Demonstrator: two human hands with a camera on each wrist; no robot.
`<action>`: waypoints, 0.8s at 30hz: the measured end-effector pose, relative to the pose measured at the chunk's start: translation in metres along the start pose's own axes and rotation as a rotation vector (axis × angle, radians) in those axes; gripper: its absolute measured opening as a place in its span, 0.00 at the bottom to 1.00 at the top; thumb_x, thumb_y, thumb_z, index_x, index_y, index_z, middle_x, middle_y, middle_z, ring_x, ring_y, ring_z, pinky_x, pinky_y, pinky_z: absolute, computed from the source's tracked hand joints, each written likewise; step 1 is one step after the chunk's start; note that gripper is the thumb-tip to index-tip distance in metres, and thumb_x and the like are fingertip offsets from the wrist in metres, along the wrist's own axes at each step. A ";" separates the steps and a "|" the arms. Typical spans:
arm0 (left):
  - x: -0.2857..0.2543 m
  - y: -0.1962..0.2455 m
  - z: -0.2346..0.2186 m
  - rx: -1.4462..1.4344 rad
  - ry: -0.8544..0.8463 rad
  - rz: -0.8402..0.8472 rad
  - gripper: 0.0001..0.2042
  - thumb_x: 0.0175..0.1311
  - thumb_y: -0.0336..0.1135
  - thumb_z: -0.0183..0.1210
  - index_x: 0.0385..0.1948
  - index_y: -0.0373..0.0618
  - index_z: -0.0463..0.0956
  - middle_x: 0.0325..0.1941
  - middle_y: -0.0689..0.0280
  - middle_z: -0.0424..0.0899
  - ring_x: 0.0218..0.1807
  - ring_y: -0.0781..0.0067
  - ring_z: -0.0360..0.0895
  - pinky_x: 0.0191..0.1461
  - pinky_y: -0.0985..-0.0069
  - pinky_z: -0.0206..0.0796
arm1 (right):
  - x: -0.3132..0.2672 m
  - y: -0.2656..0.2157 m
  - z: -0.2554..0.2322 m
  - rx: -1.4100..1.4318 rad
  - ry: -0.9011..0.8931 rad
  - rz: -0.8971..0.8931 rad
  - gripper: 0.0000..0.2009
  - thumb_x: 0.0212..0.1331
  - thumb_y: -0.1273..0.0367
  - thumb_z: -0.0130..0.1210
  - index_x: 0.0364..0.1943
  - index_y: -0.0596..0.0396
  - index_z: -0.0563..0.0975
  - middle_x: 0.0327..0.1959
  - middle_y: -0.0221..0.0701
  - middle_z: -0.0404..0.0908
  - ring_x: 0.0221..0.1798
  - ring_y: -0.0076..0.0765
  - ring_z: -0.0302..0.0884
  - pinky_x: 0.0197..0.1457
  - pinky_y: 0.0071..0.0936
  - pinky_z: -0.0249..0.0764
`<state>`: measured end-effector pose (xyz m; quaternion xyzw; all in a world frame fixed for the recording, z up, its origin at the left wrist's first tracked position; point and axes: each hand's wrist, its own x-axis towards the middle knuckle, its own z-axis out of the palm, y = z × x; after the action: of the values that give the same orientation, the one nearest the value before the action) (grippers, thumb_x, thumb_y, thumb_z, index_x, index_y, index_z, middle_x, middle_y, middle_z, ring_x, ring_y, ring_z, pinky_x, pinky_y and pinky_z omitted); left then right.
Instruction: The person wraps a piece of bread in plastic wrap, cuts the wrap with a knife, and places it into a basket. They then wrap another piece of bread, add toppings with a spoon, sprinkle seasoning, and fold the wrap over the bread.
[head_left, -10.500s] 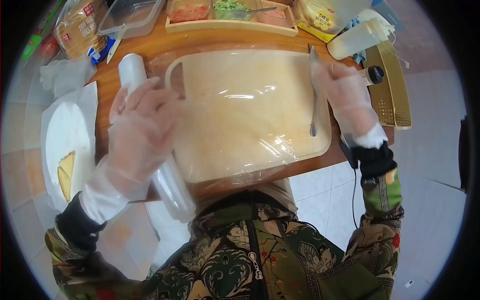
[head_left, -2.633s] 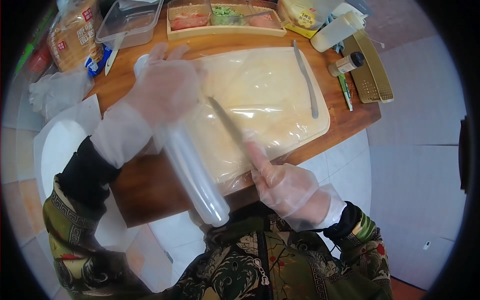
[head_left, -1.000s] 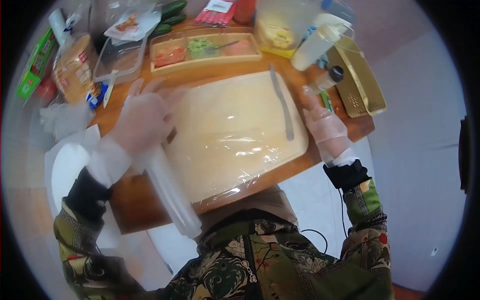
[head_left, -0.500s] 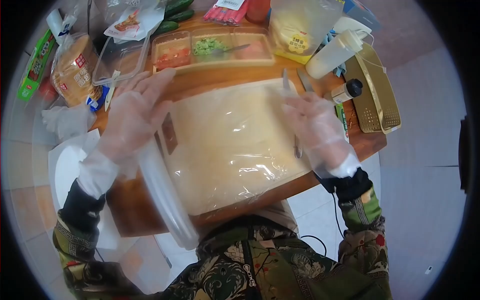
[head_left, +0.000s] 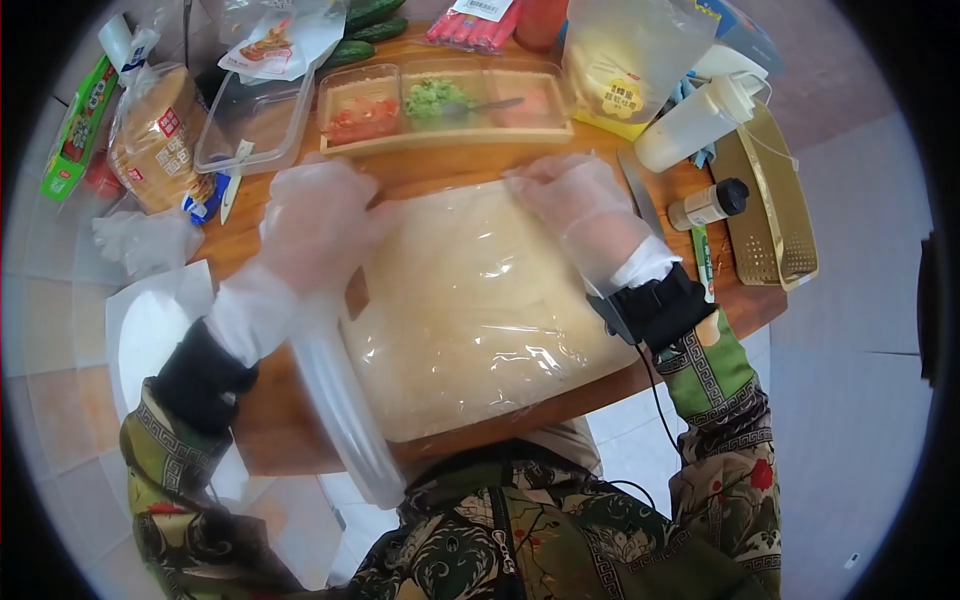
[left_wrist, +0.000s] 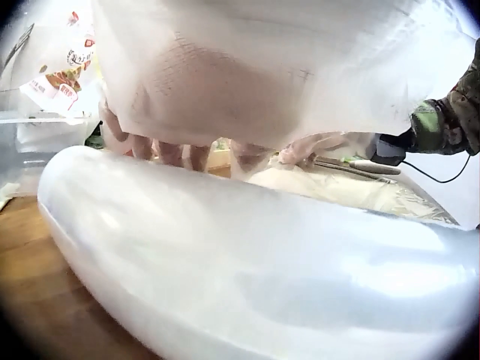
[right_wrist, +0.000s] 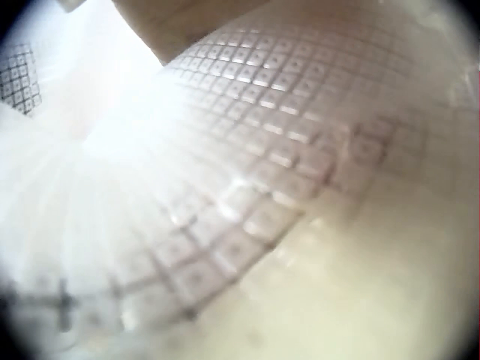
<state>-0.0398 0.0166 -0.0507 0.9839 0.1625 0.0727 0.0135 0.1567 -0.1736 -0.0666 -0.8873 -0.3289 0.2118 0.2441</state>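
Observation:
My gloved left hand point(head_left: 320, 215), blurred, is at the far left corner of the wooden cutting board point(head_left: 450, 300), above a roll of plastic wrap point(head_left: 345, 400). In the left wrist view its fingers point down behind the roll point(left_wrist: 225, 247). At the board's far right corner is my gloved right hand point(head_left: 580, 205), its fingertips at the board's edge. I cannot tell whether either hand pinches the film. Glossy plastic wrap point(head_left: 480, 345) lies over the board. A knife point(head_left: 636, 190) rests on the table just right of my right hand. Glove texture fills the right wrist view.
Behind the board stands a tray point(head_left: 450, 138) with diced red, green and pink fillings. Bread point(head_left: 158, 135) and a clear plastic box point(head_left: 255, 125) are at the left; a squeeze bottle point(head_left: 690, 125), seasoning jar point(head_left: 708, 204) and gold basket point(head_left: 770, 200) at the right.
Earlier my right hand held the knife beside the roll; the knife now lies right of the board. My right hand has since moved left to the far corner, covering the thin table knife.

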 end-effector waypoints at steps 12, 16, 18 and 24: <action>0.021 -0.005 0.016 -0.034 0.088 -0.099 0.12 0.61 0.42 0.63 0.25 0.42 0.80 0.25 0.52 0.81 0.32 0.45 0.81 0.37 0.55 0.71 | 0.028 0.013 0.018 0.006 0.062 0.042 0.17 0.67 0.49 0.54 0.41 0.46 0.81 0.33 0.35 0.86 0.40 0.46 0.84 0.44 0.40 0.77; 0.023 -0.001 0.017 -0.009 0.081 -0.095 0.13 0.62 0.42 0.62 0.26 0.41 0.77 0.27 0.50 0.82 0.34 0.44 0.80 0.38 0.52 0.70 | 0.037 0.015 0.025 0.188 0.028 0.155 0.17 0.69 0.48 0.50 0.43 0.43 0.81 0.38 0.37 0.86 0.43 0.50 0.83 0.46 0.43 0.78; 0.023 0.002 0.019 0.012 0.078 -0.092 0.13 0.63 0.42 0.61 0.28 0.41 0.77 0.27 0.50 0.82 0.34 0.43 0.80 0.38 0.52 0.69 | 0.057 0.038 0.041 0.159 0.067 0.149 0.17 0.69 0.48 0.49 0.43 0.42 0.81 0.40 0.37 0.87 0.45 0.51 0.83 0.47 0.43 0.78; 0.029 0.006 0.032 0.121 0.086 -0.118 0.12 0.64 0.42 0.60 0.31 0.42 0.79 0.30 0.53 0.84 0.38 0.45 0.82 0.44 0.53 0.73 | 0.044 0.013 0.021 -0.061 0.124 0.083 0.16 0.69 0.49 0.49 0.49 0.39 0.81 0.46 0.34 0.86 0.48 0.52 0.83 0.51 0.44 0.78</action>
<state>-0.0064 0.0206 -0.0779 0.9676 0.2246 0.1043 -0.0487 0.1823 -0.1461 -0.1001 -0.9187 -0.2823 0.1564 0.2278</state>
